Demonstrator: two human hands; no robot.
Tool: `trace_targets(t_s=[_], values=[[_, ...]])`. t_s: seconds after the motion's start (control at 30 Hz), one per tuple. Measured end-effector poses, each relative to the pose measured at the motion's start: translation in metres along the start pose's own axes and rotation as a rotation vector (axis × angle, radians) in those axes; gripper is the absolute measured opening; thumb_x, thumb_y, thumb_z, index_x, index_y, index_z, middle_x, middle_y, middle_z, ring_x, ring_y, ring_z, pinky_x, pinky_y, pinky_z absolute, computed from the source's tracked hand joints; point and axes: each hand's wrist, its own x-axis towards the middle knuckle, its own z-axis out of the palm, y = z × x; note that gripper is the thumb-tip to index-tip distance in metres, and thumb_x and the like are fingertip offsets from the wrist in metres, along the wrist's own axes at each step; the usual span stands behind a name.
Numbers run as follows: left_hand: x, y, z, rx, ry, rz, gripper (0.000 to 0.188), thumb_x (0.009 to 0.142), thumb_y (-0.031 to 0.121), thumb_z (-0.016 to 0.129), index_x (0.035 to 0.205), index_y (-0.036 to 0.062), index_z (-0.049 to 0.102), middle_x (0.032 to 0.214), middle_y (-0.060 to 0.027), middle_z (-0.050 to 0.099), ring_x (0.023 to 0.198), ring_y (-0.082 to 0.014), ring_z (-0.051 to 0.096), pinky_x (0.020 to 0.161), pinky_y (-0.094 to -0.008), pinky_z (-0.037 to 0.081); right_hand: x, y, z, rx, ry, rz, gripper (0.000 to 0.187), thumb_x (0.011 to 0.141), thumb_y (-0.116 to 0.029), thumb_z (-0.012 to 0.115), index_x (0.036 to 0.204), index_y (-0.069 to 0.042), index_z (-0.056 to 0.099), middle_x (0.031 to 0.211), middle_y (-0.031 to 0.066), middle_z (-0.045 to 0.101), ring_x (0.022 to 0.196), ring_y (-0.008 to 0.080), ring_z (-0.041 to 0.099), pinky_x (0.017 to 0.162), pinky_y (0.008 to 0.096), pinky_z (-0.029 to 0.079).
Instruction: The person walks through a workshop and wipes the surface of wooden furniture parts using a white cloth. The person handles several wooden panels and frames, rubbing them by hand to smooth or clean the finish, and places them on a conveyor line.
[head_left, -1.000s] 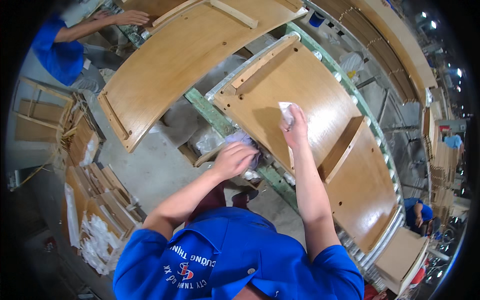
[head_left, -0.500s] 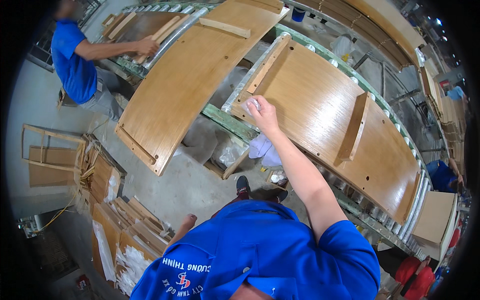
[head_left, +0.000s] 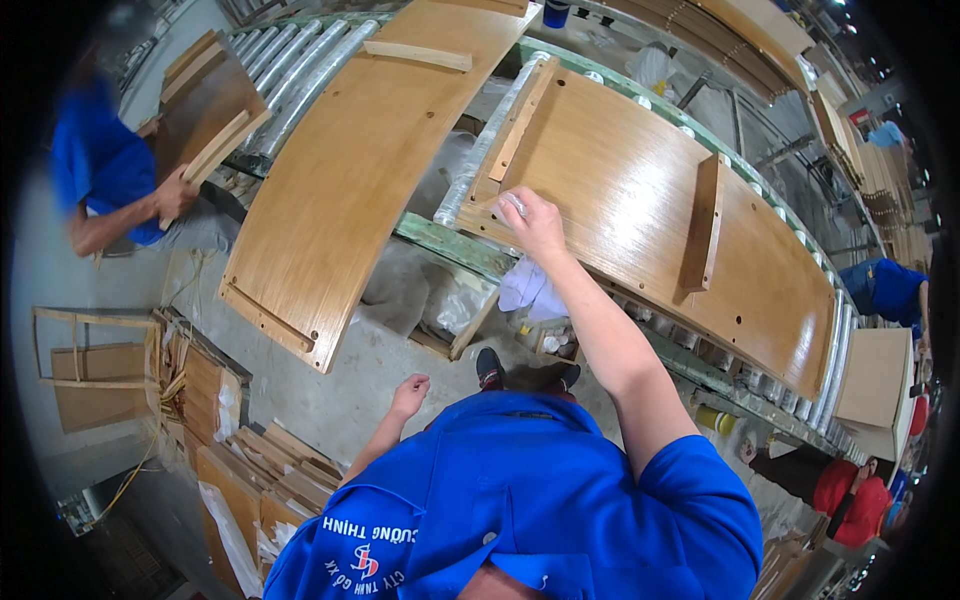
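Note:
My right hand [head_left: 541, 228] is closed on a small crumpled whitish wad [head_left: 510, 207], perhaps plastic or cloth. It presses near the left end of a brown varnished wooden panel [head_left: 630, 190], lying on a roller conveyor. That panel carries a wooden strip [head_left: 522, 125] at its left end and an upright crosspiece [head_left: 705, 225] farther right. Low beside my body hangs my left hand [head_left: 408, 396], fingers curled and nothing seen in them. A second, curved panel [head_left: 345, 165] with strips fixed on it lies to the left.
At the far left a person in blue [head_left: 105, 170] holds a brown panel with strips. A lilac cloth [head_left: 530, 288] hangs under the conveyor's green frame [head_left: 455, 245]. Wood offcuts [head_left: 285, 465] are stacked at lower left. A cardboard box [head_left: 872, 375] stands at the right.
My right hand stays by the panel's left end, wad still held. My left hand has come forward into fuller view. The co-worker has lifted a panel off the rollers toward themselves.

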Motion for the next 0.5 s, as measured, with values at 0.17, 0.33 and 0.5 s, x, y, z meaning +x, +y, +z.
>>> trace_targets(t_s=[0.17, 0.33, 0.5], values=[[-0.012, -0.008, -0.019, 0.156, -0.005, -0.045, 0.029, 0.082, 0.027, 0.055, 0.100, 0.0060, 0.062, 0.090, -0.0150, 0.065, 0.086, -0.0278, 0.063, 0.075, -0.0350, 0.049, -0.006, 0.004, -0.010, -0.047, 0.045, 0.010, 0.022, 0.081, -0.029, 0.060, 0.086, -0.008, 0.061, 0.079, 0.0148, 0.064, 0.072, 0.0335, 0.061, 0.064, 0.0393, 0.049], [-0.027, -0.004, -0.042, 0.220, 0.005, -0.153, 0.028, 0.081, 0.028, 0.054, 0.097, 0.0065, 0.063, 0.088, -0.0140, 0.066, 0.080, -0.0280, 0.063, 0.073, -0.0358, 0.049, -0.008, 0.007, -0.010, -0.081, 0.035, 0.007, 0.024, 0.081, -0.030, 0.060, 0.084, -0.007, 0.061, 0.078, 0.0151, 0.063, 0.071, 0.0336, 0.061, 0.063, 0.0405, 0.049], [-0.021, -0.014, -0.047, 0.253, 0.010, -0.191, 0.031, 0.082, 0.029, 0.052, 0.100, 0.0060, 0.062, 0.089, -0.0149, 0.065, 0.073, -0.0249, 0.064, 0.070, -0.0350, 0.049, -0.009, 0.007, -0.009, -0.098, 0.011, -0.012, 0.024, 0.081, -0.030, 0.059, 0.082, -0.007, 0.060, 0.076, 0.0155, 0.063, 0.070, 0.0333, 0.061, 0.062, 0.0413, 0.049]])
